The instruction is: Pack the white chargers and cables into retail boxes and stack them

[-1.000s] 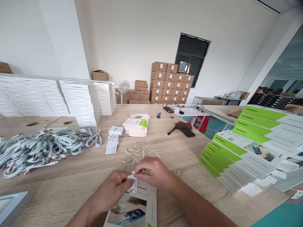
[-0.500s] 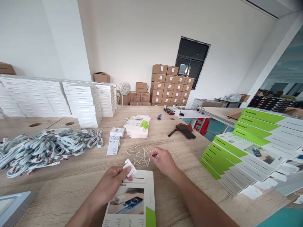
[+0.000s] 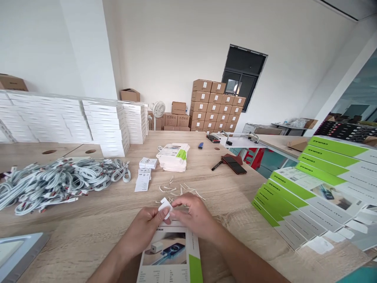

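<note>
A white box (image 3: 166, 249) with a green corner and a printed phone picture lies in front of me. At its far end is a small white notched tab (image 3: 165, 205); whether it is joined to the box I cannot tell. My left hand (image 3: 147, 220) pinches this tab, thumb on top. From the other side my right hand (image 3: 194, 215) has curled fingers at the tab's right edge, thumb and forefinger close together on it. Thin pale strips (image 3: 168, 189) lie scattered just beyond my hands, some hidden behind the right one.
Bundled white cables (image 3: 70, 182) cover the left side. Leaflets (image 3: 143, 180) and a stack of flat white packaging (image 3: 173, 159) lie ahead. Green-and-white boxes (image 3: 312, 188) pile up at right. A phone (image 3: 235, 164) and black marker (image 3: 217, 165) lie nearer the middle. A grey tray (image 3: 32, 251) sits front left.
My right hand has moved left and nearer, from beside the strips to the white tab. My left hand keeps its pinch on the tab. The view has shifted slightly.
</note>
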{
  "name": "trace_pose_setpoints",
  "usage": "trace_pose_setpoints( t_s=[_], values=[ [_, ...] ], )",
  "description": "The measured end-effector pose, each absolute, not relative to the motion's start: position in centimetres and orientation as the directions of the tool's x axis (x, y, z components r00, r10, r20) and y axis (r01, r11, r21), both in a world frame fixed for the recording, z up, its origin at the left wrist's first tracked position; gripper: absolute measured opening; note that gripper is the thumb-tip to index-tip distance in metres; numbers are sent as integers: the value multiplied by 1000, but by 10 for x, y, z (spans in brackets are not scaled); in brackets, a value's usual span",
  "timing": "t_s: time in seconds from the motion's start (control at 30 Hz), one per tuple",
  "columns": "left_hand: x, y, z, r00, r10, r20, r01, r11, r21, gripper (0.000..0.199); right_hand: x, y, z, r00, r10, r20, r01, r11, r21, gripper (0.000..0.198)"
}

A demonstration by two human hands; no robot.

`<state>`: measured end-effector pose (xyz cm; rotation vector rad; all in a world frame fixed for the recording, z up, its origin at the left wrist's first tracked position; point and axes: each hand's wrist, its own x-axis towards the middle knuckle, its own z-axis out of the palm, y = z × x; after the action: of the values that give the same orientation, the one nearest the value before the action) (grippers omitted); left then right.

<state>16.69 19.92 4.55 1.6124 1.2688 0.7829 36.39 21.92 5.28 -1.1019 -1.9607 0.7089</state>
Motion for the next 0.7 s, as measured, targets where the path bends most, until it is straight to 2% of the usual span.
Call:
trace_pose_setpoints(
  t_s=[0.1, 0.2, 0.27, 0.37, 0.4, 0.57, 0.7],
  values=[
    [168, 197, 49, 284, 958, -33, 361, -75, 930, 45, 355, 211, 54, -301, 873, 383, 415, 482, -772, 4],
    [164, 197, 53, 308, 949, -61, 308, -39, 951, 36, 358, 213, 54, -254, 885, 390, 313, 457, -833, 7],
    [159, 199, 55, 287, 954, -89, 221, 25, 975, 33, 364, 218, 54, -238, 877, 418, 306, 476, -824, 9],
    [152, 201, 57, 222, 961, -166, 67, 154, 986, 64, 370, 222, 53, -276, 810, 518, 421, 586, -692, 9],
    [150, 201, 58, 244, 951, -187, 14, 190, 982, 67, 370, 223, 53, -315, 774, 549, 460, 630, -625, 10],
    [148, 200, 59, 412, 891, -190, -167, 279, 946, 30, 370, 223, 52, -509, 605, 613, 521, 783, -340, 16],
    [148, 199, 54, 390, 899, -198, -258, 313, 914, 23, 370, 223, 52, -562, 530, 635, 527, 821, -219, 14]
  ],
)
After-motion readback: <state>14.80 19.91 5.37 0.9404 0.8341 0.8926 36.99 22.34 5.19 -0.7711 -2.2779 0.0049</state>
